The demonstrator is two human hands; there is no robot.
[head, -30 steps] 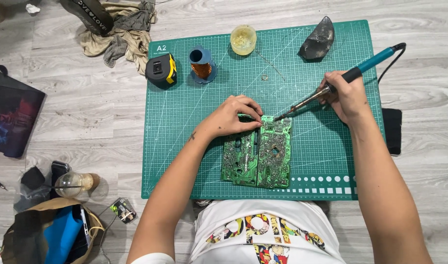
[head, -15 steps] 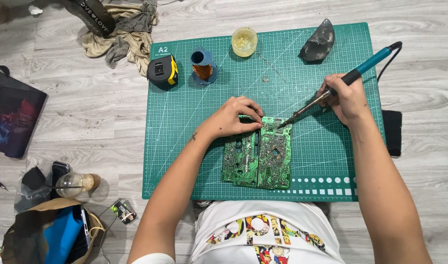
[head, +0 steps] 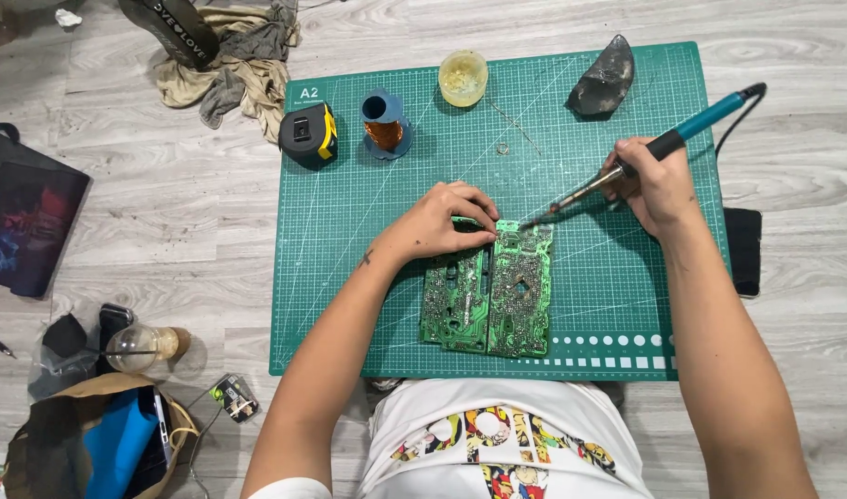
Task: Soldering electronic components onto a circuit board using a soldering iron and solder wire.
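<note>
My left hand (head: 440, 222) lies on the top left corner of the green board (head: 488, 291), fingers curled down over its upper edge to pin it flat on the mat (head: 350, 277). The board sits solder side up, near the mat's front edge, just ahead of my lap. My right hand (head: 659, 185) is closed around the iron (head: 654, 152) in a pen hold, at the dark collar where the teal handle meets the metal shaft. The shaft slants down and to the left, and the tip sits at the board's top right edge, touching it or all but touching; I cannot tell which. I judge I am working a joint at that edge, heating it. The next move, as I see it, calls for a steady tip on that one spot, the board kept from sliding, and my left fingertips kept clear, since they lie near the tip. Farther back on the mat stand a yellow tub (head: 463, 78), a blue holder (head: 384, 122), a tape measure (head: 309, 136) and a dark lump (head: 604, 79), all well apart from my hands.
</note>
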